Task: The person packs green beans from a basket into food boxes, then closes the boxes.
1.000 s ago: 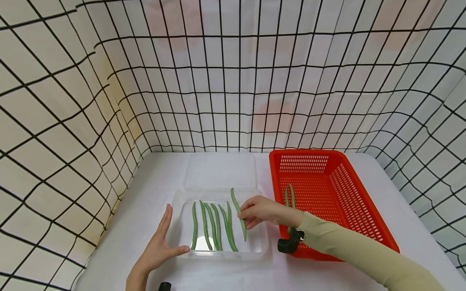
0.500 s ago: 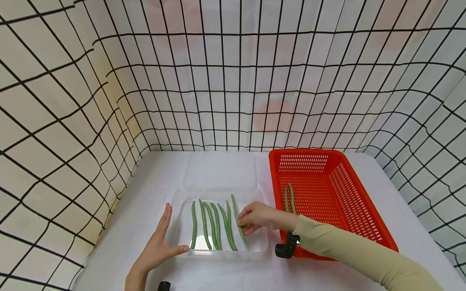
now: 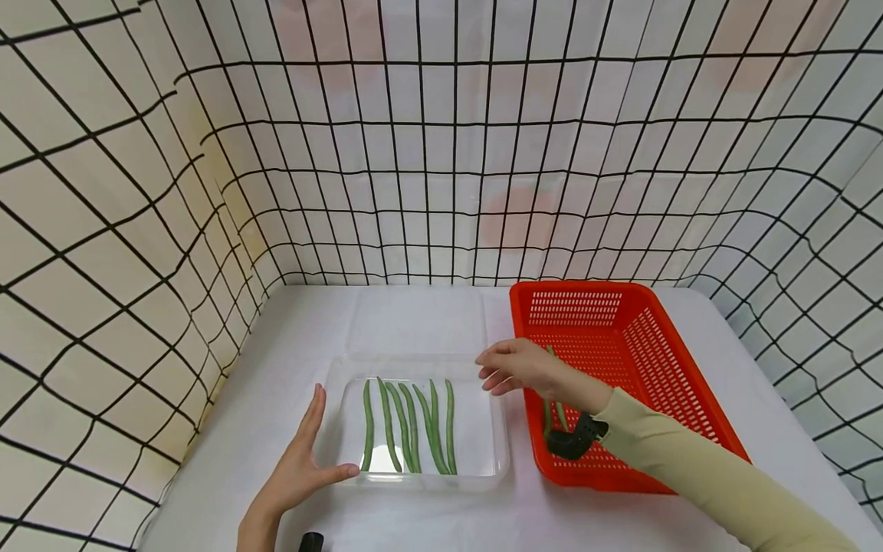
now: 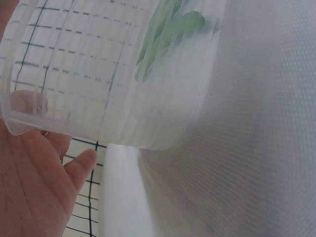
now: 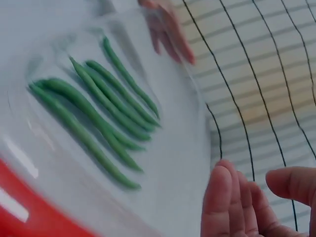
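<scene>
Several green beans (image 3: 450, 425) lie side by side, roughly lengthwise, in a clear plastic container (image 3: 476, 437). My left hand (image 3: 293, 471) is at the container's left side with fingers straight and thumb spread, the thumb tip by the near left corner. In the left wrist view that hand (image 4: 37, 182) is against the container's rim. Just above the container's far right corner, my right hand (image 3: 520, 369) holds nothing. In the right wrist view its thumb and fingers (image 5: 219, 197) are apart.
A red perforated basket (image 3: 635, 360) stands right of the container, with green beans (image 3: 548, 420) at its left side, partly hidden by my right wrist. A clear flat lid (image 3: 416, 322) lies behind the container. Black wire mesh (image 3: 454, 176) encloses the back and sides.
My right hand has set a green bean down at the right end of the row, let go, and moved up and right toward the basket. My left hand has stayed put.
</scene>
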`<act>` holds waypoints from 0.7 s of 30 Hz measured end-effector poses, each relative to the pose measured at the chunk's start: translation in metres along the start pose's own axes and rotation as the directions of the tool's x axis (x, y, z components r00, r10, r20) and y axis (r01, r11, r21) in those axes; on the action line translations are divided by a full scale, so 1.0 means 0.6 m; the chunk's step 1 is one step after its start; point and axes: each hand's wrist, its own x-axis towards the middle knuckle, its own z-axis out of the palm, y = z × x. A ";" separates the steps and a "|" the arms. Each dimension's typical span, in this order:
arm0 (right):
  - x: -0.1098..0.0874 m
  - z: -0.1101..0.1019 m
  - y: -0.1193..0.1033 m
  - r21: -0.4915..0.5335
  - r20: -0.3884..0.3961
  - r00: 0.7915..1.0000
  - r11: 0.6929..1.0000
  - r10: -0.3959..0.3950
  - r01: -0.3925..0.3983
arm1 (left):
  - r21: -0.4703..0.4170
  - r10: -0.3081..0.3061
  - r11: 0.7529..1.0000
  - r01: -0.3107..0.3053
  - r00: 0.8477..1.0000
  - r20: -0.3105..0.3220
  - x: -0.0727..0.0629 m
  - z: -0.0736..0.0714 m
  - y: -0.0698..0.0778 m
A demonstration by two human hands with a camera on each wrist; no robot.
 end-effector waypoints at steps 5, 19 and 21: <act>0.006 -0.069 0.020 0.024 -0.139 0.989 0.999 0.040 -0.037 | 0.011 -0.026 1.000 0.026 1.000 0.001 0.002 0.001 0.003; -0.014 -0.163 0.124 -0.131 -0.191 0.968 0.973 0.161 -0.188 | 0.009 -0.029 1.000 0.029 1.000 0.005 0.001 -0.001 0.001; -0.017 -0.170 0.137 -0.165 -0.195 0.965 0.964 0.176 -0.210 | 0.008 -0.026 1.000 0.026 1.000 0.005 0.001 -0.001 0.001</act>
